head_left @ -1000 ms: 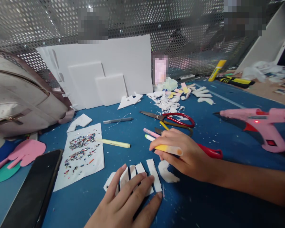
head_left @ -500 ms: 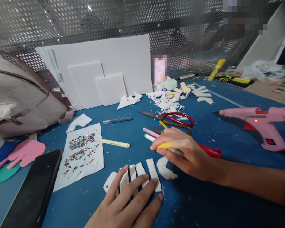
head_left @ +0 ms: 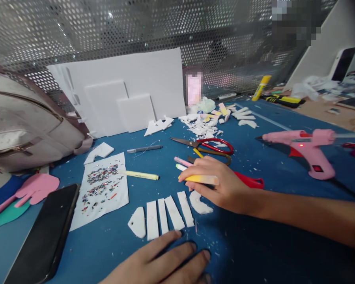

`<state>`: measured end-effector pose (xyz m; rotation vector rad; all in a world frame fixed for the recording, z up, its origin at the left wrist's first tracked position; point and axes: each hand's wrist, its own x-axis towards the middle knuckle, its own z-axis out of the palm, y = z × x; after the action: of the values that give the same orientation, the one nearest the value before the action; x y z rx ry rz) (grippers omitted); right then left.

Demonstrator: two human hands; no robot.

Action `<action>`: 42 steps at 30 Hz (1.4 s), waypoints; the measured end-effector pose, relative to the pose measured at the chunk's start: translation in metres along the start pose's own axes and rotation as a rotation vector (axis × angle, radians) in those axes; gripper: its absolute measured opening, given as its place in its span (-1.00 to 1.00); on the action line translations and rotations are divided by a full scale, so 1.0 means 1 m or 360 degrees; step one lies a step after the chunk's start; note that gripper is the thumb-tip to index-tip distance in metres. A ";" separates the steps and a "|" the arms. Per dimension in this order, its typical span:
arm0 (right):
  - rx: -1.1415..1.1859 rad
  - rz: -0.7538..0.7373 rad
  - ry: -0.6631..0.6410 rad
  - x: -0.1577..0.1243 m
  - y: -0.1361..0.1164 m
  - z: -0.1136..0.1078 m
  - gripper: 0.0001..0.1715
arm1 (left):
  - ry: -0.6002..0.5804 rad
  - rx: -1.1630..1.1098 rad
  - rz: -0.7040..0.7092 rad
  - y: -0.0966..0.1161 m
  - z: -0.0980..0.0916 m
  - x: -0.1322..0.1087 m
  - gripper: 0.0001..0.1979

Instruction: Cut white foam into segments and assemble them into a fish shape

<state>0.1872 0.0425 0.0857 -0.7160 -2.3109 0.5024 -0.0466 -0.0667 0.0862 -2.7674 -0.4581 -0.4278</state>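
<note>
My right hand (head_left: 211, 177) is closed round a yellow marker (head_left: 202, 180), held almost level above the table. Fingers spread, my left hand (head_left: 162, 262) lies at the front edge of the view, just below a row of white foam pieces. In that row are a pointed piece with a small hole (head_left: 137, 223), several flat strips (head_left: 174, 213) and a curved piece (head_left: 200, 203) at the right end. Beyond my right hand lie scissors with red handles (head_left: 215, 145), and a pink pen (head_left: 182, 161) beside a white, green-tipped pen (head_left: 181, 167), both partly covered by the hand.
A pink glue gun (head_left: 307, 146) with a lit red light stands at the right. To the left are a phone (head_left: 44, 236), paper with glittery bits (head_left: 106, 209), a pale yellow highlighter (head_left: 142, 175) and a grey pen (head_left: 144, 149). White foam boards (head_left: 162, 75) lean behind, near foam scraps (head_left: 204, 126).
My left hand has drawn back toward me, uncovering the foam pieces. My right hand still holds the yellow marker and has shifted slightly left in view; the view itself has turned slightly right.
</note>
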 end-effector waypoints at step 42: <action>0.0544 0.0519 -0.0476 -0.023 -0.031 -0.023 -0.78 | -0.0668 -0.0763 -0.0485 -0.108 -0.027 -0.022 -0.32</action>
<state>0.2064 0.0081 0.1069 -0.8976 -2.2931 1.1924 -0.1114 0.0163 0.1299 -3.2714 -1.0005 -0.0055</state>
